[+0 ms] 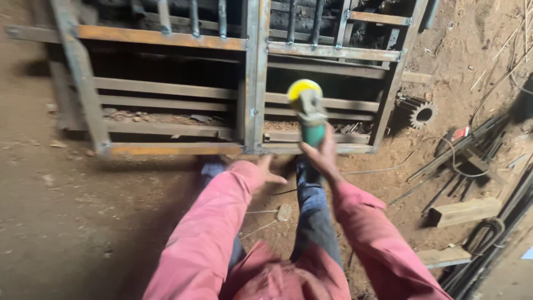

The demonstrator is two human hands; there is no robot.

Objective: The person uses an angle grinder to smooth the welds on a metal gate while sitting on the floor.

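My right hand point(321, 157) grips the green body of an angle grinder point(310, 113) with a yellow disc at its tip, held out toward a rusty steel gate frame point(252, 78) lying on the dirt floor. The grinder's head hovers over the frame's lower bars, right of the central upright. My left hand point(270, 171) is free, fingers spread, just left of the grinder's handle and near the frame's bottom rail. Both arms wear pink sleeves.
A dark gear wheel point(417, 113) lies right of the frame. Steel rods and cables point(472, 150) sprawl at the right, with wooden blocks point(464, 211) near them. My legs in jeans point(312, 216) stand on the dirt floor point(83, 222).
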